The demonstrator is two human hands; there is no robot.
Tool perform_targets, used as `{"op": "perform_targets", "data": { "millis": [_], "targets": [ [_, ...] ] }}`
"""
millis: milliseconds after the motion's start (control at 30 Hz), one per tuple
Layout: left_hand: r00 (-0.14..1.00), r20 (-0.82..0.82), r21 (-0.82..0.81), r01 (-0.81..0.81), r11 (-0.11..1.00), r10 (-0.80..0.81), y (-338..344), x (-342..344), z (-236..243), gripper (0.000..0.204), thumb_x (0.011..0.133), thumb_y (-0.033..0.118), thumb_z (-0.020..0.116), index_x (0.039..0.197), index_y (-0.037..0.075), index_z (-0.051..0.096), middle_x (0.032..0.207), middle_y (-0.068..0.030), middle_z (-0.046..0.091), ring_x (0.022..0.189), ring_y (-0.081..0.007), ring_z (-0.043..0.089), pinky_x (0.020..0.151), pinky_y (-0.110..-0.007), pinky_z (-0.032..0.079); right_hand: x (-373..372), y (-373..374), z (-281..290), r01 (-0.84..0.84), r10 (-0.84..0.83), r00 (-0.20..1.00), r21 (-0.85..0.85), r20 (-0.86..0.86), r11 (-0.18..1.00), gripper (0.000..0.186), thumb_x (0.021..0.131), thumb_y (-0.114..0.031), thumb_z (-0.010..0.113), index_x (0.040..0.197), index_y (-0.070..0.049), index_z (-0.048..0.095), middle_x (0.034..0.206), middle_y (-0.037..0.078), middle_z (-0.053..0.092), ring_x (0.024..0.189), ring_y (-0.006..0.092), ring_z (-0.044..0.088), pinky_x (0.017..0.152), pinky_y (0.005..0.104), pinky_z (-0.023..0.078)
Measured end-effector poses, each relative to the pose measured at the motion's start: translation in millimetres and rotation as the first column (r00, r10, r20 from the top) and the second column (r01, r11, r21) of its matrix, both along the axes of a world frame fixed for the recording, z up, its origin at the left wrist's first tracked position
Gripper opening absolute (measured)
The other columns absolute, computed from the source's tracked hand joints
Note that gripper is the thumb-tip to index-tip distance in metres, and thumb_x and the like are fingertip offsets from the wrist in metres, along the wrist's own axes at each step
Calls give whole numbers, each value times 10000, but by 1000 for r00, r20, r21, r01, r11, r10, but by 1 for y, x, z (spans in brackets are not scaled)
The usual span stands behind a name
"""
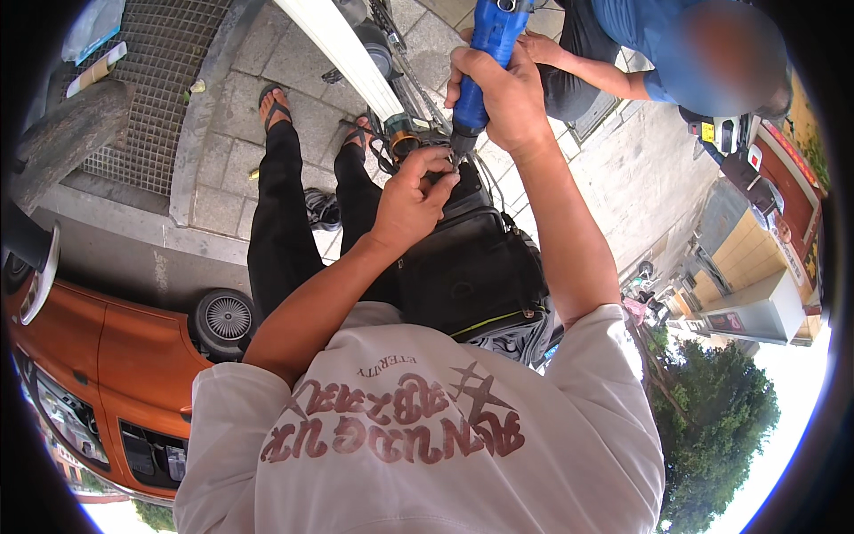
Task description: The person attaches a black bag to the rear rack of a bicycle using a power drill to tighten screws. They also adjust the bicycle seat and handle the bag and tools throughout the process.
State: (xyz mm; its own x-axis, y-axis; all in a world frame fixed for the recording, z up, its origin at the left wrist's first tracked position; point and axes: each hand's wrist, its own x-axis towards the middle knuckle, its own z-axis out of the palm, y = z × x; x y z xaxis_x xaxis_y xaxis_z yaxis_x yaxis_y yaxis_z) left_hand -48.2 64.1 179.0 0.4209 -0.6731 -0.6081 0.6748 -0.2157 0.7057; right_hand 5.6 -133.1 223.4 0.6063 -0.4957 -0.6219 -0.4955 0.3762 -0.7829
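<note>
My right hand (511, 98) is wrapped round a blue handheld power tool (489, 40) that tapers to a black nose, much like a drill. The tool points down toward the fingertips of my left hand (411, 200). Those fingers are closed in a pinch just below the tool's nose. Whatever they hold is too small and too covered to make out. Beside the left fingers sits a copper-coloured round part (404, 141) at the end of a long white bar (342, 58). Dark metal parts and cables crowd around it.
A black bag (467, 271) lies close under my forearms. A person in a blue shirt (636, 40) crouches at the right, one hand near my right hand. An orange car (133, 347) stands at the left. A metal grate (147, 80) and paving slabs (231, 169) cover the ground.
</note>
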Motion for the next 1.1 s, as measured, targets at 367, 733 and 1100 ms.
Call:
{"op": "perform_targets", "data": {
  "millis": [367, 733, 1100],
  "targets": [
    [996, 84, 53, -10, 999, 6, -7, -10, -8, 377, 958, 48, 738, 1294, 13, 570, 1060, -84, 731, 612, -50, 608, 456, -231, 471, 4, 10, -8, -116, 86, 982, -180, -167, 977, 320, 903, -168, 748, 1117, 13, 592, 766, 62, 664, 616, 150, 654, 605, 305, 529],
    [973, 195, 292, 62, 954, -122, -31, -9, -7, 443, 889, 156, 778, 1278, 44, 597, 1016, -120, 792, 823, -267, 746, 759, -369, 562, -2, 18, -30, -238, 95, 932, -395, -349, 887, 573, 806, -341, 758, 1165, 71, 585, 892, 170, 708, 823, 254, 693, 793, 383, 561],
    [985, 145, 273, 52, 960, -95, -47, -8, -15, 509, 869, 53, 797, 1315, -36, 568, 1002, -160, 790, 797, -179, 744, 687, -304, 586, 1, 8, -26, -324, 139, 900, -420, -413, 848, 599, 787, -364, 753, 1192, 52, 603, 948, 224, 736, 910, 344, 735, 859, 413, 567]
  ]
}}
